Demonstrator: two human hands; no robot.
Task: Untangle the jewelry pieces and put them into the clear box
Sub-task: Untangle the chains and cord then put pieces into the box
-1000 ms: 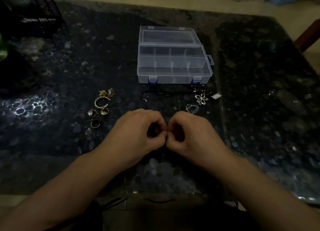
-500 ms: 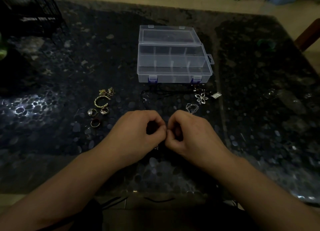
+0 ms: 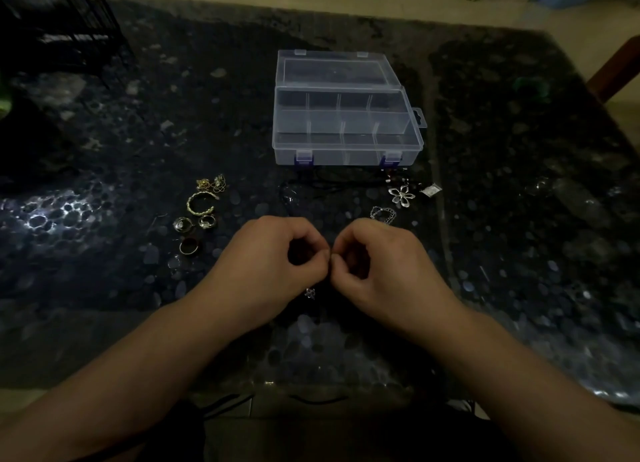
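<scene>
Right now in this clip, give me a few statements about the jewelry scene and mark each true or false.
1. The clear plastic compartment box lies open. True.
2. The silver flower pendant sits inside the box. False: it lies on the table in front of it.
3. The gold open bangle lies left of the left hand. True.
4. The right hand rests flat, fingers straight. False: its fingers are curled, fingertips meeting the left hand's.

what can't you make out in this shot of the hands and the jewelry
Head view only:
- What the left hand and right hand pinch: hidden by curled fingers; only a small silver charm shows below.
- Thin black cord before the clear plastic compartment box: lost against the dark table.
- Small gold tangled cluster: too small to separate.
</scene>
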